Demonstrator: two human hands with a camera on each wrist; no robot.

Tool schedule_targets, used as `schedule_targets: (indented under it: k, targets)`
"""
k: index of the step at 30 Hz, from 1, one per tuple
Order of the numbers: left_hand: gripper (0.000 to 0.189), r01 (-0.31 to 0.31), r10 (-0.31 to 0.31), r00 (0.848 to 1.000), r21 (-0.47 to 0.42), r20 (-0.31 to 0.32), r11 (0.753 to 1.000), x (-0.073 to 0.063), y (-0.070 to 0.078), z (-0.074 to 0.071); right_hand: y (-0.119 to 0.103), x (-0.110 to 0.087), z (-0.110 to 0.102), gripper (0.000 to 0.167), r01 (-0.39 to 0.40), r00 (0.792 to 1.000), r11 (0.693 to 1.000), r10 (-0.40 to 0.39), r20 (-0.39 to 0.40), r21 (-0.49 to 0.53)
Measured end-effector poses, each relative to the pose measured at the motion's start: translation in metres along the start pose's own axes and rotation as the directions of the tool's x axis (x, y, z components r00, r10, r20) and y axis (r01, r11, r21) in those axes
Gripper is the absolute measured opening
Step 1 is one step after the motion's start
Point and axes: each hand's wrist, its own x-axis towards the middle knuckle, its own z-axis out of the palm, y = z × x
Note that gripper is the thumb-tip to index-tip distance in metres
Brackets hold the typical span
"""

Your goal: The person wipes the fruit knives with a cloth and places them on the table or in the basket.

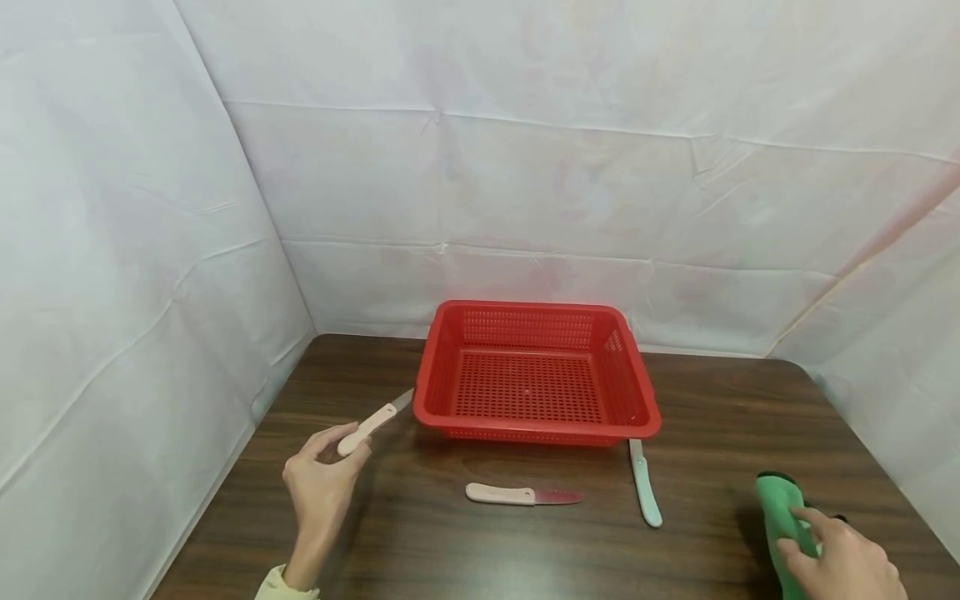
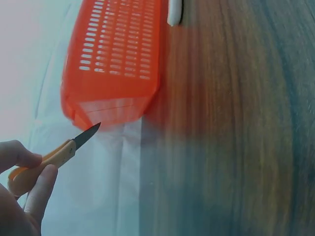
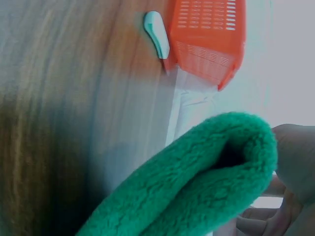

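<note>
My left hand (image 1: 321, 483) pinches the pale handle of a small knife (image 1: 367, 427) between thumb and fingers, raised at the left of the basket. In the left wrist view, the knife's (image 2: 54, 160) blade points toward the basket's end. At the right front, my right hand (image 1: 851, 558) holds a folded green cloth (image 1: 783, 508); its fuzzy pile fills the lower part of the right wrist view. A second pale-handled knife (image 1: 498, 494) lies before the basket, its blade reflecting red. To the right lies a mint-handled knife (image 1: 647, 492), its blade tip hidden by the basket.
A red plastic basket (image 1: 536, 429) with perforated sides and floor stands toward the back of the dark wooden table (image 1: 712, 408). White sheeting (image 1: 547, 192) hangs behind the table and along both sides.
</note>
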Motion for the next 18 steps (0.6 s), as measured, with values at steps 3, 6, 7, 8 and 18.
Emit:
schedule_targets:
  k: [3, 6, 7, 8, 18]
  targets:
    - [0.025, -0.031, 0.030, 0.999, -0.026, -0.017, 0.999, -0.002, 0.018, -0.004, -0.001, -0.002, -0.002, 0.056, 0.000, 0.997, 1.000, 0.001, -0.080, 0.014]
    - [0.024, -0.048, 0.047, 0.999, -0.043, -0.021, 0.998, -0.003, 0.035, -0.009, -0.003, -0.005, -0.003, 0.052, 0.010, 0.986, 0.999, -0.004, -0.166, 0.037]
    - [0.024, -0.050, 0.049, 0.999, -0.049, -0.022, 0.998, -0.004, 0.040, -0.010, -0.004, -0.006, -0.003, 0.050, 0.014, 0.981, 0.999, -0.005, -0.192, 0.046]
    - [0.024, -0.053, 0.052, 0.998, -0.051, -0.020, 0.997, -0.004, 0.043, -0.011, -0.005, -0.007, -0.004, 0.049, 0.019, 0.976, 0.999, -0.008, -0.217, 0.051]
    - [0.027, -0.031, 0.032, 0.999, -0.139, 0.003, 0.990, -0.009, 0.043, -0.016, -0.019, -0.023, -0.020, 0.043, 0.017, 0.943, 0.999, 0.000, -0.332, 0.051]
